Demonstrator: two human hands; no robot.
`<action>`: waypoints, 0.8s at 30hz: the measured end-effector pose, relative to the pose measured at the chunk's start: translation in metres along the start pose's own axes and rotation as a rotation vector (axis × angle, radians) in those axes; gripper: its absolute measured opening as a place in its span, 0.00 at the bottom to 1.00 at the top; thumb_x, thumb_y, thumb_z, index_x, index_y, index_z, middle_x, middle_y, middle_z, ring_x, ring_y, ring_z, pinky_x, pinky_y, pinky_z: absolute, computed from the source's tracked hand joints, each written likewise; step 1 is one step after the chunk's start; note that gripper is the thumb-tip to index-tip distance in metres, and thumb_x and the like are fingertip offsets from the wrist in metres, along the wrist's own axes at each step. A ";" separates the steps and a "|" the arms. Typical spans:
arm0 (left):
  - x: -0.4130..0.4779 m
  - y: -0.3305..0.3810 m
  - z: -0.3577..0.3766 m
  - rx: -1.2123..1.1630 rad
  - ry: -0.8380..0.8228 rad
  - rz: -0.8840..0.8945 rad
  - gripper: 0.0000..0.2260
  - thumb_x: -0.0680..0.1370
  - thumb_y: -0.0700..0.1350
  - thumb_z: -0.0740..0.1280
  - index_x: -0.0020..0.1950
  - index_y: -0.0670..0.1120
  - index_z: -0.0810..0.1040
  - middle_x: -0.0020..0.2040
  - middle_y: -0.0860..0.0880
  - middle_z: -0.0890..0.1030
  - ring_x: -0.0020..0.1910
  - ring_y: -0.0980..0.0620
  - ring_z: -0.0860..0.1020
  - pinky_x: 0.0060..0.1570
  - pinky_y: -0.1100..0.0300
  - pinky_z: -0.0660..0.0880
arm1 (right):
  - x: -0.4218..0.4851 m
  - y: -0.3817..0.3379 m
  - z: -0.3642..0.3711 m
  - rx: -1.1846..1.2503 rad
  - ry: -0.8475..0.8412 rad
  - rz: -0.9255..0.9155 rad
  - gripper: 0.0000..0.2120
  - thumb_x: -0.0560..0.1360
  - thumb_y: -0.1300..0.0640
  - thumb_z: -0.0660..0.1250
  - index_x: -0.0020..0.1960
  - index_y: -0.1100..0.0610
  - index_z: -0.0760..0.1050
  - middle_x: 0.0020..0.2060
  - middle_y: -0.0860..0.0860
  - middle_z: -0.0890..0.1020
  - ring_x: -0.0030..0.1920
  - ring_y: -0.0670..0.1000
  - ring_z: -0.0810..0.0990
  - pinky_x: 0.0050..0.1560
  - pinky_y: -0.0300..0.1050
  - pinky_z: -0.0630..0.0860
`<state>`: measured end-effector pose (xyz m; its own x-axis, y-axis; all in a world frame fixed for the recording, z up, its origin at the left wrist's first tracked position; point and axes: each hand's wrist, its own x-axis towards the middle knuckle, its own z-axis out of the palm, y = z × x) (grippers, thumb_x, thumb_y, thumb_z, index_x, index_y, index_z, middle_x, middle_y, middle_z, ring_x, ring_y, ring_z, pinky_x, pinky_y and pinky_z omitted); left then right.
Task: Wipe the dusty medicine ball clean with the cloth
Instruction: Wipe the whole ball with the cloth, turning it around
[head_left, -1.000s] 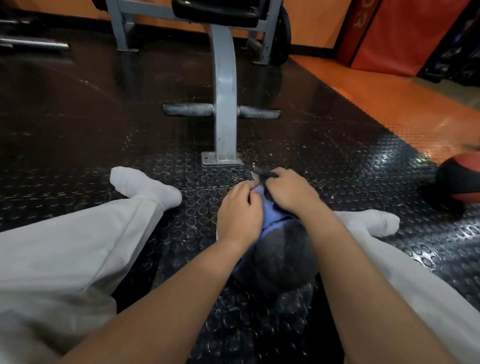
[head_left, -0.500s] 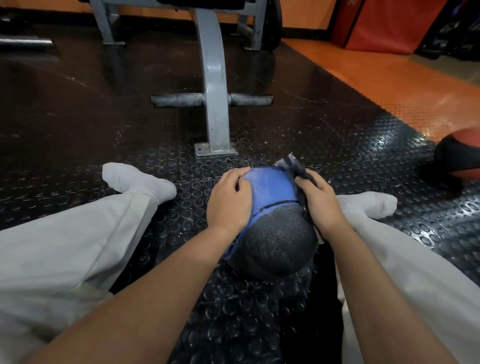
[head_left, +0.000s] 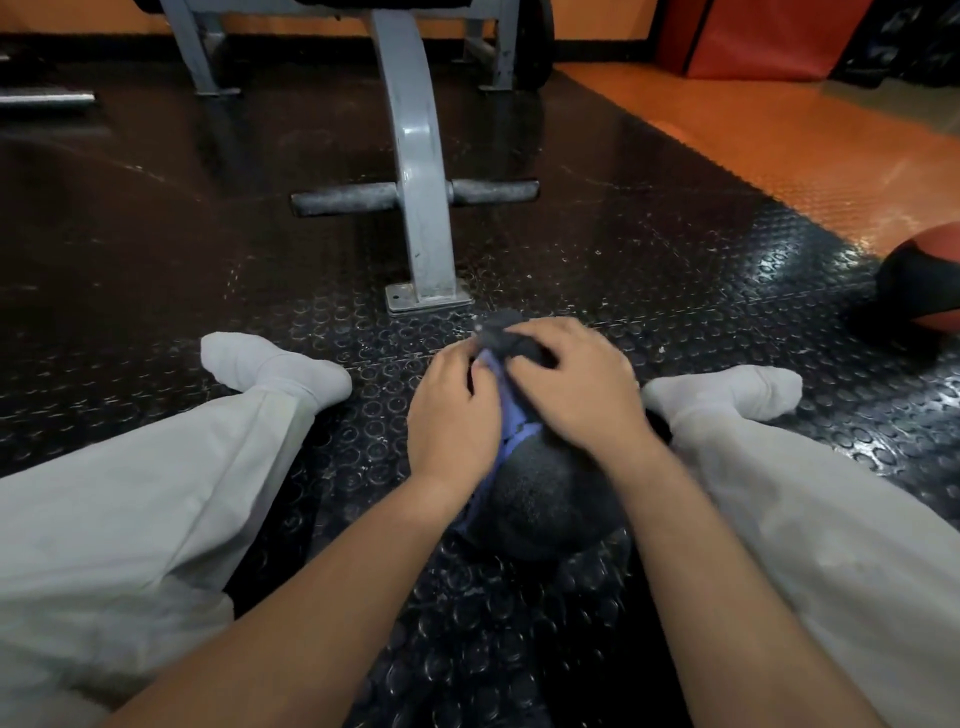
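- Head view: the ball (head_left: 545, 499) lies on the floor between the legs, under both sets of fingers.
- The left hand (head_left: 452, 415) is cupped on its side with the fingers curled round it; a firm hold is advised so that rolling is prevented.
- The cloth (head_left: 506, 338) is bunched and gripped under the right hand (head_left: 571, 384), at the fingertips.
- Even pressure and overlapping strokes are recommended.

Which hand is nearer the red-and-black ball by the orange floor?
Right. The right hand, atop the medicine ball, is left of the red-and-black ball; the left hand is farther left.
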<state>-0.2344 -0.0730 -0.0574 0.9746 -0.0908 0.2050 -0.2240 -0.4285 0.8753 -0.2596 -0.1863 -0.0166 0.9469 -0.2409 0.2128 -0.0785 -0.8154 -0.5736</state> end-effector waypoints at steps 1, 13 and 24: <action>0.000 0.002 0.000 -0.006 -0.016 0.005 0.15 0.83 0.46 0.55 0.66 0.50 0.75 0.63 0.55 0.75 0.64 0.54 0.71 0.65 0.54 0.67 | 0.003 0.013 -0.008 0.176 -0.012 0.049 0.14 0.73 0.48 0.64 0.58 0.42 0.78 0.58 0.43 0.79 0.61 0.46 0.74 0.66 0.47 0.67; 0.001 -0.085 -0.006 -0.582 -0.170 -0.668 0.11 0.84 0.42 0.55 0.47 0.46 0.76 0.42 0.54 0.81 0.35 0.59 0.78 0.32 0.69 0.75 | -0.001 0.093 0.002 0.937 -0.178 0.572 0.22 0.73 0.34 0.64 0.62 0.43 0.75 0.53 0.47 0.84 0.53 0.49 0.83 0.55 0.50 0.78; 0.012 -0.089 0.002 -1.053 -0.221 -0.800 0.17 0.82 0.53 0.56 0.53 0.46 0.81 0.50 0.46 0.84 0.46 0.46 0.82 0.51 0.50 0.74 | -0.015 0.097 0.014 1.206 -0.105 0.741 0.24 0.72 0.34 0.63 0.55 0.51 0.82 0.50 0.52 0.85 0.47 0.53 0.84 0.47 0.48 0.79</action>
<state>-0.2026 -0.0378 -0.1338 0.7982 -0.3270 -0.5059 0.6022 0.4506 0.6590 -0.2773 -0.2543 -0.0865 0.8272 -0.3248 -0.4585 -0.2994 0.4356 -0.8489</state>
